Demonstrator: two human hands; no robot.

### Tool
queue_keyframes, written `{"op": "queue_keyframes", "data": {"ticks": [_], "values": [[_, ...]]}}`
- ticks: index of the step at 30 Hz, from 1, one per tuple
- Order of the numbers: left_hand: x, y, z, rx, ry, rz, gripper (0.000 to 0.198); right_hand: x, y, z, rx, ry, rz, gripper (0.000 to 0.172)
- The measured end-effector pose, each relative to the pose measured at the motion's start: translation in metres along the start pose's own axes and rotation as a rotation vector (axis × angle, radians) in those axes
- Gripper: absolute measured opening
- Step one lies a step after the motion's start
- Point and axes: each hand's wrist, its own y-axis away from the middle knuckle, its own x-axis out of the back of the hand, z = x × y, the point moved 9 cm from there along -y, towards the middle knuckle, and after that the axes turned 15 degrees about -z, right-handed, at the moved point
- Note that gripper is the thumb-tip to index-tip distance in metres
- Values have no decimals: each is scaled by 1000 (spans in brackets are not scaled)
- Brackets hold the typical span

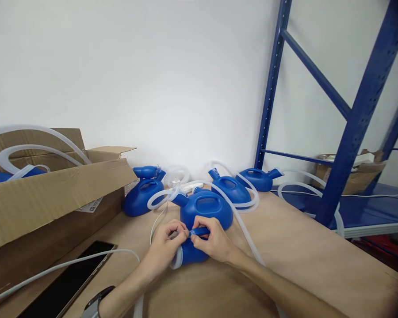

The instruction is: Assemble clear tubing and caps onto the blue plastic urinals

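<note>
Just in front of a blue jug (207, 207), my two hands meet over another blue container (194, 253) at the table's near middle. My right hand (214, 240) pinches a small blue piece (200, 231) between thumb and fingers. The fingertips of my left hand (170, 240) are pressed together at the left end of that piece; what exactly they grip is too small to make out. A clear hose end (177, 259) shows below my left hand, beside the near container.
More blue jugs (230, 188) with clear hoses stand behind. An open cardboard box (56, 198) holding hoses is at left, a phone (69, 280) and white cable (86, 256) near it. A blue metal rack (351, 115) rises at right.
</note>
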Motion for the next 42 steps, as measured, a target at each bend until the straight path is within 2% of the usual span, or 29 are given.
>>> {"op": "queue_keyframes", "data": {"ticks": [6, 18, 35, 42], "values": [[-1, 2, 4, -37, -45, -29, 36, -4, -1, 0, 38, -60, -99, 8], [-2, 3, 1, -7, -37, -4, 29, -4, -2, 1, 6, -153, -162, 10], [-6, 2, -6, 20, 23, -38, 28, -6, -2, 6, 0, -113, -217, 11], [-5, 2, -7, 26, 38, -19, 28, -7, -2, 5, -16, -111, -240, 12]]}}
